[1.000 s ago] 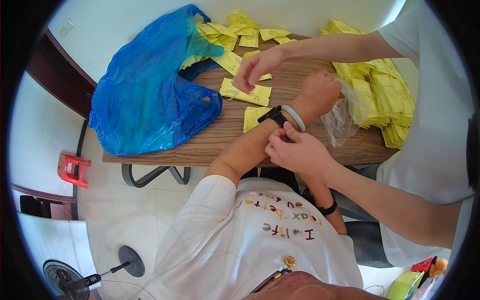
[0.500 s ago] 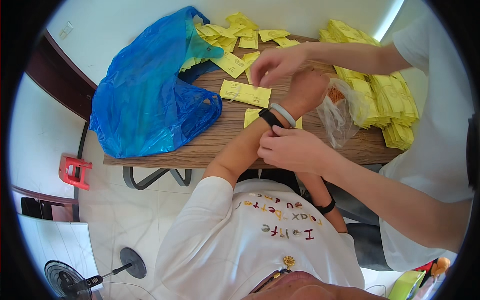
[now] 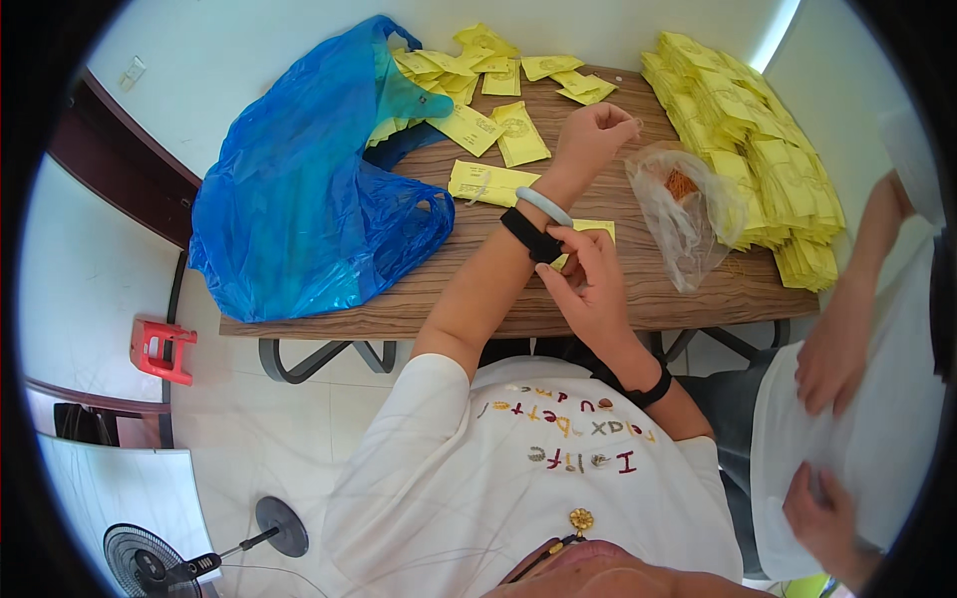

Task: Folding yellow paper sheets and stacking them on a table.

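My left arm reaches over the table, the hand [image 3: 595, 140] raised with its fingers curled closed; whatever is between the fingertips is too small to make out. A grey bangle [image 3: 544, 205] and a black wristband [image 3: 528, 235] circle that wrist. Thumb and fingers of my right hand [image 3: 590, 281] pinch the edge of the black wristband; another black band [image 3: 653, 389] is on my right wrist. Beneath my arms lie yellow packets [image 3: 488, 182], one partly hidden behind my right hand. Right of my left hand rests a clear plastic bag [image 3: 688, 224] with orange-brown strands in it.
A big blue plastic bag [image 3: 299, 199] covers the table's left side, yellow packets spilling from its mouth. Stacked bundles of yellow packets [image 3: 768, 149] line the right side. A co-worker's hands [image 3: 832, 349] are at the right. A red stool [image 3: 162, 349] and a fan [image 3: 150, 563] stand at left.
The co-worker's hands have left my left wrist and withdrawn to the right. My right hand has come up from my side to the black wristband.
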`<state>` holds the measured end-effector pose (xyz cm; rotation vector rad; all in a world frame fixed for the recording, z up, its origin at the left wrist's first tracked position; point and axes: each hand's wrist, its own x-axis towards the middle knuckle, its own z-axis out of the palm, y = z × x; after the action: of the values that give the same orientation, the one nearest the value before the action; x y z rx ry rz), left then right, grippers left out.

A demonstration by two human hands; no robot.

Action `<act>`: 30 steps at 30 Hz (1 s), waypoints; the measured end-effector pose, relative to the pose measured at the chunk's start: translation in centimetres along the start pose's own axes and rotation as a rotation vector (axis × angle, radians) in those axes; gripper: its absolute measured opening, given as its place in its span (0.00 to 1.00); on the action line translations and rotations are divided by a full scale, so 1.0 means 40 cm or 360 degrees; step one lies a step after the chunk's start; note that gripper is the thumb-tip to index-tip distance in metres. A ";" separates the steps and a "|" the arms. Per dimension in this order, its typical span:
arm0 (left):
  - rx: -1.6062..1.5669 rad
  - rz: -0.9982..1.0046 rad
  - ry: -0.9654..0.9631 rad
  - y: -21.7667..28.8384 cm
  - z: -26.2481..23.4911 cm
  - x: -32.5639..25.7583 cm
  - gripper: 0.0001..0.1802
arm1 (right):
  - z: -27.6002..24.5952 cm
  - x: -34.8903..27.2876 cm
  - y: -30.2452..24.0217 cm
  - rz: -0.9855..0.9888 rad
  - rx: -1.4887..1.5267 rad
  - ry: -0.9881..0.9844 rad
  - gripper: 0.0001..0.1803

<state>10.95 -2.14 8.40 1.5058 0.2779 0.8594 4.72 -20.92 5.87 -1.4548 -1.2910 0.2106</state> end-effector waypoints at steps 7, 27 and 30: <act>0.0714 0.0367 0.0269 0.013 -0.011 -0.030 0.07 | 0.000 0.019 0.010 0.0154 -0.0047 -0.0190 0.15; 0.1324 0.1146 0.0234 0.039 0.006 -0.055 0.06 | -0.039 0.031 -0.088 0.0232 0.0159 -0.0583 0.20; 0.0707 0.0455 0.0284 0.038 -0.029 -0.053 0.05 | -0.103 0.025 -0.064 0.0018 0.0005 -0.0151 0.19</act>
<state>8.25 -2.86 8.97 1.9134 0.4105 1.2205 6.58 -23.14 9.88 -1.4643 -1.3586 0.2920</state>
